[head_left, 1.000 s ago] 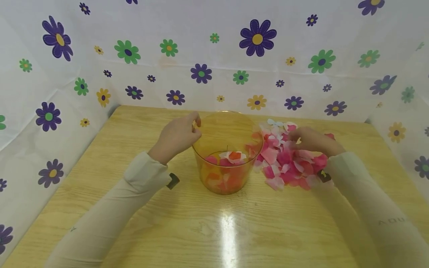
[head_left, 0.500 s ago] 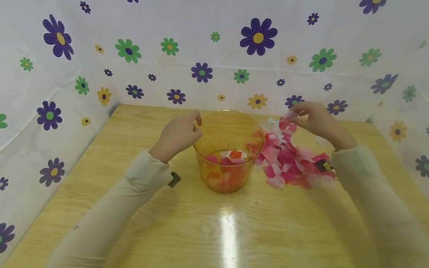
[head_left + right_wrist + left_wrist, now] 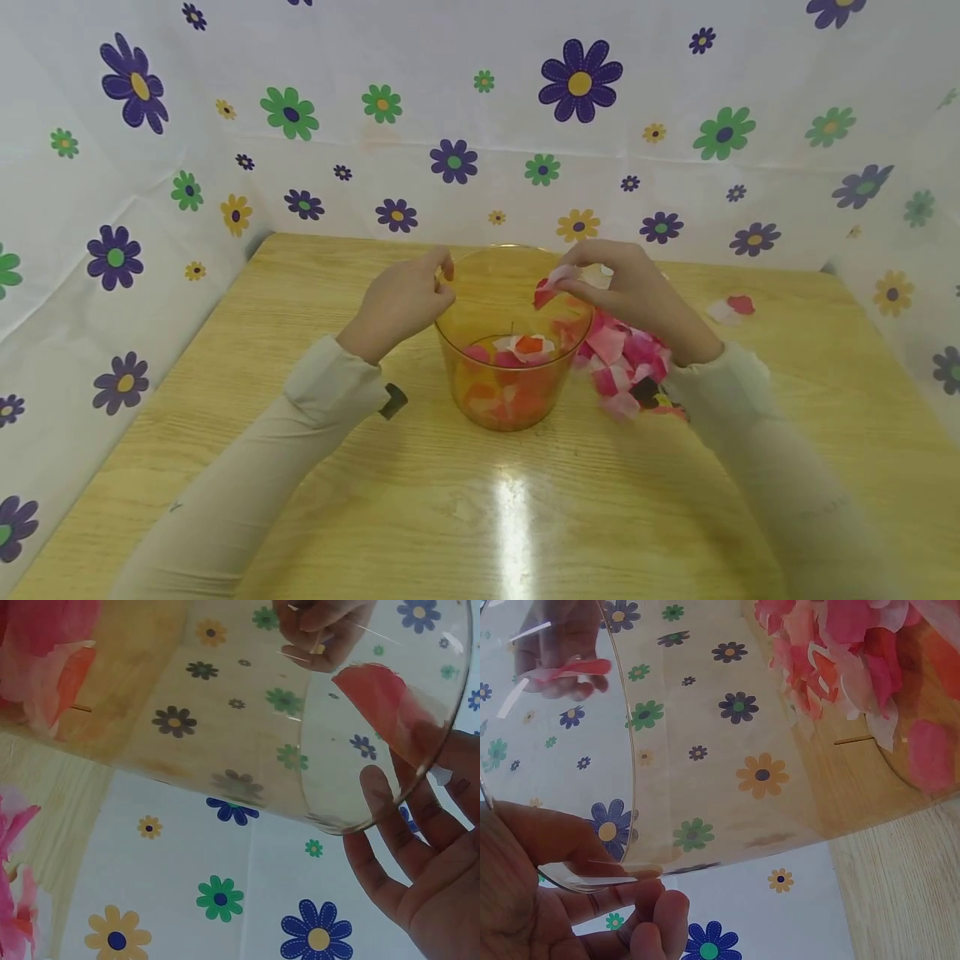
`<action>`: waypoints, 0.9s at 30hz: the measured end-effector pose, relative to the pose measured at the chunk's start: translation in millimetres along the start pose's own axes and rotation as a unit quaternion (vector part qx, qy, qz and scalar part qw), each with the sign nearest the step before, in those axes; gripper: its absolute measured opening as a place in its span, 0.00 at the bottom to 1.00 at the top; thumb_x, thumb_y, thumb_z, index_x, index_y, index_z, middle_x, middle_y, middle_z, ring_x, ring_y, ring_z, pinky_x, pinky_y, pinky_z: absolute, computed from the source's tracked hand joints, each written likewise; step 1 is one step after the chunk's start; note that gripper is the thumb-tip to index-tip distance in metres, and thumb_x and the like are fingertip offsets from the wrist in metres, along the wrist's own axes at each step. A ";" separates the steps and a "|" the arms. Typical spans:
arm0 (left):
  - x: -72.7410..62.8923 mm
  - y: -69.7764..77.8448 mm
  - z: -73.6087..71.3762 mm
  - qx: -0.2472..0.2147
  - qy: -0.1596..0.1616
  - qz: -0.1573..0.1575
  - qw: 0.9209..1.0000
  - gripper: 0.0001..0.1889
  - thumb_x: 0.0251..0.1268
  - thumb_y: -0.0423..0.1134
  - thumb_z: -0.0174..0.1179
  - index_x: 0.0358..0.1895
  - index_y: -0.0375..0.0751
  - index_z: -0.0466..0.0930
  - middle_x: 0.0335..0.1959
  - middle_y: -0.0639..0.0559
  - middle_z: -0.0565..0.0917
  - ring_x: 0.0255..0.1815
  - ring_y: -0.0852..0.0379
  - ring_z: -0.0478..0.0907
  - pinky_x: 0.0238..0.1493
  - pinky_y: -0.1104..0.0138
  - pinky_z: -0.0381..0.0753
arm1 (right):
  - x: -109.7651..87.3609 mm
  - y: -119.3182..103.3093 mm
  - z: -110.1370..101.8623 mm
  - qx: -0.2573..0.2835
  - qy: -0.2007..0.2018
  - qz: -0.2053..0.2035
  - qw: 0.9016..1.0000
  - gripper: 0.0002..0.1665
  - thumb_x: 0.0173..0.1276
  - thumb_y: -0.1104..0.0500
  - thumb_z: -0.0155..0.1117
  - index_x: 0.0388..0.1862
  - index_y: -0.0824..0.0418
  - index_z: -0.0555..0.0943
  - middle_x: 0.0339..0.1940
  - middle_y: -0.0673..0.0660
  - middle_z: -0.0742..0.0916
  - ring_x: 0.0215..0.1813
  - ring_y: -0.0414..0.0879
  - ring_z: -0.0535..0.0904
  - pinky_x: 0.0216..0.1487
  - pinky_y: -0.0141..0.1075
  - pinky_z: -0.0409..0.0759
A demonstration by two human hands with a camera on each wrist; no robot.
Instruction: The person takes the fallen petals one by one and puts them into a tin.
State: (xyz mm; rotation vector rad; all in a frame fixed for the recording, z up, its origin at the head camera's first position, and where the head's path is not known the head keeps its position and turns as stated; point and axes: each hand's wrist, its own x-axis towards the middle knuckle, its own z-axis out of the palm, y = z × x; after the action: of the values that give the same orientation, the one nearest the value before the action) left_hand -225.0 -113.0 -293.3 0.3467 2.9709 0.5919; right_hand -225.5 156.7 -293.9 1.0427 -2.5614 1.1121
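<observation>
A clear amber plastic bucket (image 3: 510, 371) stands upright on the table, with pink, white and orange petals (image 3: 525, 348) in its bottom. My left hand (image 3: 397, 302) pinches the bucket's left rim between thumb and fingers, as the left wrist view also shows. At the right side of the opening, my right hand (image 3: 626, 287) pinches a couple of artificial petals (image 3: 551, 285), red and pale pink, above the bucket. The right wrist view has those petals (image 3: 379, 697) near the rim. Under my right wrist lies a heap of pink petals (image 3: 622, 358), partly hidden by the sleeve.
The wooden table (image 3: 420, 517) bears a stray pair of petals (image 3: 731, 308) at the right. A white flowered cloth (image 3: 337, 75) hangs around its back and sides. A small dark wrist strap piece (image 3: 392, 402) juts from the left cuff.
My right hand has lifted petals from the heap, then moved left to the bucket's opening. The stray petals at right are now separate from the heap. My left hand stays at the rim.
</observation>
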 end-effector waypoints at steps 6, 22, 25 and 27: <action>-0.5 1.5 -0.5 -0.002 -0.004 -0.002 1.000 0.15 0.60 0.38 0.47 0.51 0.42 0.70 0.28 0.49 0.77 0.22 0.55 0.68 0.22 0.68 0.63 | 0.7 3.4 9.2 -0.015 -0.024 -0.015 1.000 0.09 0.59 0.65 0.66 0.39 0.63 0.81 0.39 0.56 0.86 0.49 0.50 0.80 0.57 0.46 0.76; 0.5 0.2 1.9 -0.006 -0.002 -0.001 1.000 0.15 0.60 0.38 0.46 0.50 0.42 0.70 0.26 0.50 0.76 0.21 0.55 0.67 0.22 0.68 0.63 | -20.9 3.0 -8.7 -0.055 -0.038 0.026 0.997 0.09 0.59 0.65 0.66 0.39 0.60 0.80 0.41 0.53 0.86 0.51 0.49 0.79 0.57 0.48 0.76; 0.5 0.0 1.5 -0.006 -0.001 -0.001 1.000 0.15 0.60 0.38 0.46 0.50 0.42 0.69 0.26 0.50 0.76 0.21 0.55 0.67 0.22 0.68 0.63 | -32.3 6.4 -19.2 -0.070 -0.023 0.045 0.996 0.10 0.59 0.64 0.66 0.40 0.59 0.80 0.42 0.53 0.86 0.53 0.49 0.79 0.56 0.49 0.76; 0.0 0.0 0.6 -0.005 0.000 -0.001 1.000 0.15 0.60 0.38 0.46 0.50 0.42 0.69 0.26 0.50 0.76 0.21 0.55 0.67 0.22 0.68 0.63 | -39.8 10.5 -25.8 -0.081 -0.008 0.057 0.995 0.10 0.59 0.64 0.66 0.41 0.60 0.80 0.42 0.54 0.86 0.53 0.50 0.79 0.56 0.50 0.75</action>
State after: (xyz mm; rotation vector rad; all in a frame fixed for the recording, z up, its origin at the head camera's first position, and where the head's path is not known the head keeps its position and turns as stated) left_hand -224.9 -112.8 -293.9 0.3430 2.9664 0.6048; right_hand -205.9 201.0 -297.5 0.8803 -2.7003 0.9062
